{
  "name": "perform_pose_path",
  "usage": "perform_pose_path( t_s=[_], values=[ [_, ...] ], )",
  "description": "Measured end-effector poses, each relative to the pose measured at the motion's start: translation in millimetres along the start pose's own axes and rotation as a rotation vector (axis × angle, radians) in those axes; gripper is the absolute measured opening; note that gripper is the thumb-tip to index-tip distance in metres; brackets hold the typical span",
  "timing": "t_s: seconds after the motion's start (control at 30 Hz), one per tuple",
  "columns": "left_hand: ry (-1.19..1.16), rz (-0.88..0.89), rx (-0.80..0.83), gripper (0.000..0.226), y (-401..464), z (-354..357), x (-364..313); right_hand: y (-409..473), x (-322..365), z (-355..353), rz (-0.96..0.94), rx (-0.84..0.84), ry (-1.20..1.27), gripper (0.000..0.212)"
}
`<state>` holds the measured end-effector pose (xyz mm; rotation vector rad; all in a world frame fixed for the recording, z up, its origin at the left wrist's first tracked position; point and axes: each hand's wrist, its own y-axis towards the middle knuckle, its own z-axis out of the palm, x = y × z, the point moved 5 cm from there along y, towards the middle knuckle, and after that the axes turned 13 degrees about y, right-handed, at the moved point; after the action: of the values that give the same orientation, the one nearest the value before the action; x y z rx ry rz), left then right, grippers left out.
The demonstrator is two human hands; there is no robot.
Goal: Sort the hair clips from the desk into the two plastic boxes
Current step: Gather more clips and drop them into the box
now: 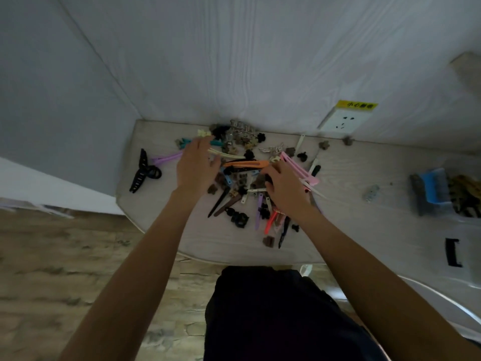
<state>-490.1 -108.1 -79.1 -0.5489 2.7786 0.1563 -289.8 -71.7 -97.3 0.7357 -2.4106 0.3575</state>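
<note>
A mixed pile of hair clips [242, 188] lies on the pale desk [223, 243] against the wall. It holds a long orange clip [246, 164], a pink clip [294, 164], small brown and black claw clips and several slim clips. My left hand [196, 165] hovers over the pile's left part with fingers spread and nothing in it. My right hand [283, 186] rests on the pile's right part, fingers curled down among the clips; whether it grips one is hidden. Two clear plastic boxes stand at the far right: one with blue and grey clips [430, 191], one with patterned clips [466, 198].
A large black claw clip [143, 173] and a purple clip [166, 158] lie left of the pile. A small clear clip [372, 192] sits near the boxes. A wall socket [341, 121] is above the desk. The desk's rounded front edge is near my dark-clothed lap.
</note>
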Motion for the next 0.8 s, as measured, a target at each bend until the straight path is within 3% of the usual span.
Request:
perform_pose_path(
  t_s=[0.13, 0.27, 0.37, 0.5, 0.6, 0.7, 0.8],
  values=[
    [0.079, 0.312, 0.073, 0.053, 50.4, 15.8, -36.1, 0.3, -6.7, -2.0, 0.032, -0.025, 0.027, 0.023],
    [0.356, 0.381, 0.179, 0.054, 71.1, 45.6, -51.5, 0.0, -8.0, -3.7, 0.037, -0.041, 0.045, 0.025],
    [0.38, 0.41, 0.155, 0.042, 73.2, 48.1, -54.2, -2.8, -13.0, -3.3, 0.072, -0.056, 0.081, 0.037],
    [0.161, 0.397, -0.032, 0.032, 59.0, 11.9, -60.4, -9.3, -13.8, -18.1, 0.148, -0.139, 0.245, 0.033],
    [-0.062, 0.306, -0.04, 0.033, 32.8, -17.9, -69.6, -25.1, -18.9, -41.9, 0.213, -0.264, 0.371, 0.032],
    [-0.315, 0.124, 0.008, 0.034, 1.7, -28.9, -88.7, -58.3, -35.0, -74.9, 0.295, -0.387, 0.528, 0.03],
    [-0.613, -0.043, 0.169, 0.029, -20.1, -15.3, -131.5, -105.0, -64.8, -115.5, 0.341, -0.564, 0.623, 0.026]
  ],
)
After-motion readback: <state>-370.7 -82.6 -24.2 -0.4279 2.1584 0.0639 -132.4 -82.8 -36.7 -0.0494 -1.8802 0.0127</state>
